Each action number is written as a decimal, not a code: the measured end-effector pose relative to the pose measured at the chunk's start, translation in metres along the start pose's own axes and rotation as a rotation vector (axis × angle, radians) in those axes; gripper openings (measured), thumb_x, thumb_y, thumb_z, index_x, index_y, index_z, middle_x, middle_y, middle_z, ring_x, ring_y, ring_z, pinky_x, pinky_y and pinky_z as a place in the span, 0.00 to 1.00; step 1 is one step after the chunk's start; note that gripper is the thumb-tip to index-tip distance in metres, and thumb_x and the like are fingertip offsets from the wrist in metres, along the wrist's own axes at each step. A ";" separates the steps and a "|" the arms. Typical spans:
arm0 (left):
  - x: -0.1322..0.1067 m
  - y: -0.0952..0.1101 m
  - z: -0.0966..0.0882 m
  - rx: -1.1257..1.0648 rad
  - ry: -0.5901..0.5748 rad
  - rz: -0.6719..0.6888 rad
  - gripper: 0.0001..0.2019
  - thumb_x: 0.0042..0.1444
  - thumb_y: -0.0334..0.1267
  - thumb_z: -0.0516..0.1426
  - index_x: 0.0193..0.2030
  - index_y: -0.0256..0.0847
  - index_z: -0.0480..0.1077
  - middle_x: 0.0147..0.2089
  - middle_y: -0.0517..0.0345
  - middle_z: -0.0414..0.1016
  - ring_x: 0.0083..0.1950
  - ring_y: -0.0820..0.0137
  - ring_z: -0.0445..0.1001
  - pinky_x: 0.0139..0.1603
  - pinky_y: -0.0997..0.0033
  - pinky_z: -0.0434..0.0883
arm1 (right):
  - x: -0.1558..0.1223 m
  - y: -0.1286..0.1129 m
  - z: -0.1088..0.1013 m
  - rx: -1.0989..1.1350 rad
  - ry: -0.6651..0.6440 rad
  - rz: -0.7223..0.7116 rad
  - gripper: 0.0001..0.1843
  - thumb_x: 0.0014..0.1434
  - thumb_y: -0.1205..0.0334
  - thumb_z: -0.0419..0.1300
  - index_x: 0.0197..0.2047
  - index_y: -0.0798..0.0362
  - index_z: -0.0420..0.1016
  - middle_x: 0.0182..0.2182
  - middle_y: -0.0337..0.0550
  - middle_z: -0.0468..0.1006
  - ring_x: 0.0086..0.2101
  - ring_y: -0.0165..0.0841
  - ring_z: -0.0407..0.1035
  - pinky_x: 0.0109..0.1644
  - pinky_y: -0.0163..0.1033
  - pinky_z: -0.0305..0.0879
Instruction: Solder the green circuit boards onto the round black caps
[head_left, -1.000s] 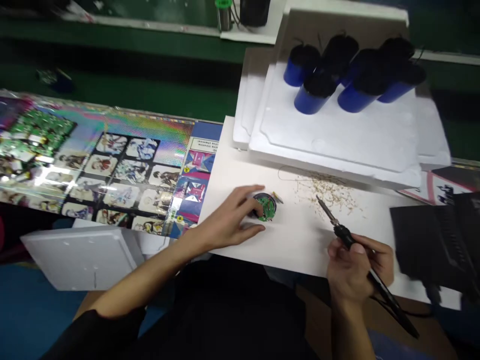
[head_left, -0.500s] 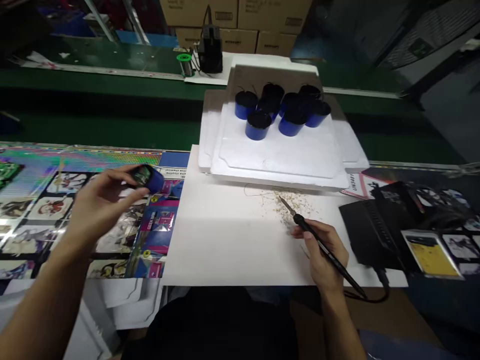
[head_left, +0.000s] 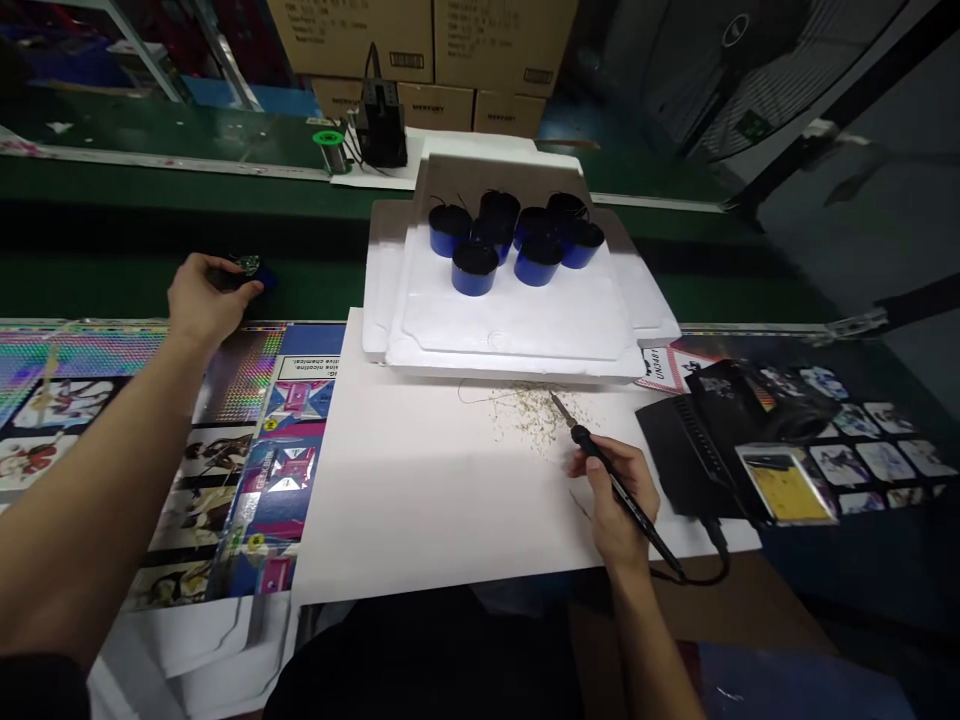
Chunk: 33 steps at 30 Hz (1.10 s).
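My left hand (head_left: 201, 298) reaches far out to the left over the green conveyor belt (head_left: 112, 265), fingers closed round a small blue cylinder with a green circuit board (head_left: 251, 270) on its end. My right hand (head_left: 615, 495) rests on the white sheet (head_left: 420, 470) and grips a black soldering iron (head_left: 600, 460), its tip pointing up-left at a scatter of wire clippings (head_left: 532, 412). Several blue cylinders with black tops (head_left: 510, 245) stand on a white foam tray (head_left: 517, 320) beyond the sheet.
A glossy holographic printed sheet (head_left: 247, 420) covers the table on the left. A black soldering station (head_left: 720, 430) sits at the right, its cable running to the iron. A solder spool (head_left: 328, 145), a black device and cardboard boxes (head_left: 420, 50) lie behind the belt.
My left hand lifted the small cylinder off the white sheet and carried it left and away, out over the green belt. My right hand stayed put with the iron. The view tilted up.
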<state>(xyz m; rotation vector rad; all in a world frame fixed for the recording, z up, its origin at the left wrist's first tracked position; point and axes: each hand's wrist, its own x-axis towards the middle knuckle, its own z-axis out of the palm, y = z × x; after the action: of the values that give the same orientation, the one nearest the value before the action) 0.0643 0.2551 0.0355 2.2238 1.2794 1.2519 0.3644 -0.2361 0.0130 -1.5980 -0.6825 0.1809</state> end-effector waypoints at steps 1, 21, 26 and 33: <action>-0.007 0.008 -0.003 0.004 0.070 -0.084 0.32 0.43 0.61 0.76 0.30 0.41 0.63 0.29 0.68 0.58 0.32 0.76 0.58 0.41 0.64 0.72 | -0.001 0.000 0.000 -0.008 0.020 -0.002 0.13 0.67 0.52 0.68 0.49 0.53 0.79 0.33 0.42 0.84 0.29 0.35 0.79 0.37 0.43 0.79; -0.172 0.187 0.035 -0.038 -0.747 0.838 0.16 0.75 0.38 0.56 0.62 0.36 0.78 0.61 0.41 0.83 0.64 0.54 0.82 0.66 0.47 0.80 | -0.003 0.011 -0.005 0.023 0.072 -0.004 0.13 0.66 0.54 0.69 0.47 0.54 0.79 0.31 0.40 0.82 0.26 0.33 0.76 0.35 0.41 0.74; -0.173 0.170 0.004 0.009 -0.700 0.866 0.13 0.75 0.38 0.56 0.56 0.38 0.81 0.57 0.45 0.85 0.57 0.57 0.84 0.61 0.53 0.83 | -0.002 0.006 -0.001 0.021 0.073 -0.030 0.12 0.66 0.55 0.69 0.47 0.53 0.79 0.30 0.39 0.82 0.25 0.32 0.76 0.34 0.40 0.75; -0.171 0.146 -0.023 0.052 -0.659 0.863 0.12 0.75 0.35 0.55 0.52 0.35 0.81 0.49 0.45 0.84 0.50 0.56 0.84 0.51 0.53 0.84 | -0.003 0.001 -0.001 -0.014 0.046 -0.053 0.09 0.66 0.56 0.68 0.46 0.52 0.79 0.29 0.39 0.82 0.26 0.32 0.76 0.33 0.38 0.75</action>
<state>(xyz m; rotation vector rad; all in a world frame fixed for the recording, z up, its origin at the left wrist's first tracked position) 0.0884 0.0308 0.0439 2.9643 0.0871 0.5356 0.3622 -0.2383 0.0115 -1.5908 -0.6904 0.1004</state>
